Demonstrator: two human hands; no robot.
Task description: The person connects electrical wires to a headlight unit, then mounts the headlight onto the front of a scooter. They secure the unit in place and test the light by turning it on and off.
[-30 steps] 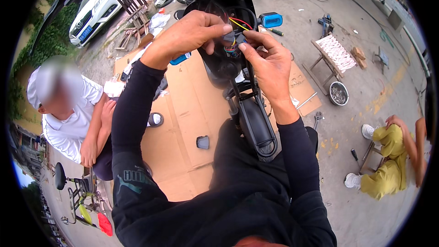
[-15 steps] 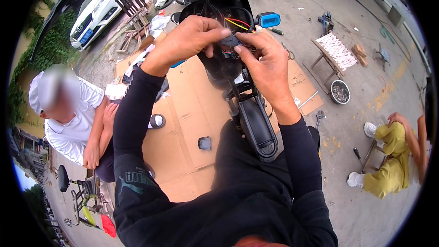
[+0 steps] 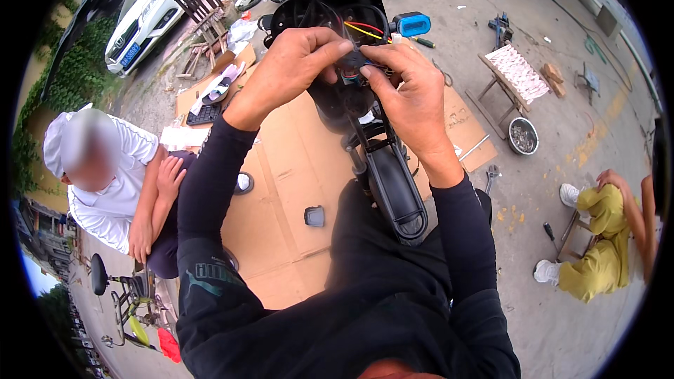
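Observation:
Both hands work close together at the opened front of a black two-wheeler, above its black front mudguard [image 3: 394, 189]. My left hand [image 3: 295, 67] is closed, thumb and forefinger pinched at the left side of a small black piece [image 3: 352, 61], whose exact kind I cannot make out. At its right side, my right hand [image 3: 414, 95] pinches with thumb and forefinger. Several thin coloured wires bunch beneath the fingertips, partly hidden by them. Red and yellow wires [image 3: 366, 30] run across the opening just beyond. A blue-lensed light [image 3: 414, 24] sticks out to the right.
Cardboard [image 3: 284, 168] covers the ground below, with a small dark plastic part [image 3: 314, 216] on it. A person in white [image 3: 105, 168] sits at the left; another in yellow trousers [image 3: 600, 238] sits at the right. A wrench [image 3: 492, 177], metal bowl [image 3: 522, 136] and stool [image 3: 516, 77] stand rightward.
Both hands stay pinched at the same spot, with only small finger shifts. The view has tilted slightly, and more of the things on the cardboard beyond my left forearm show.

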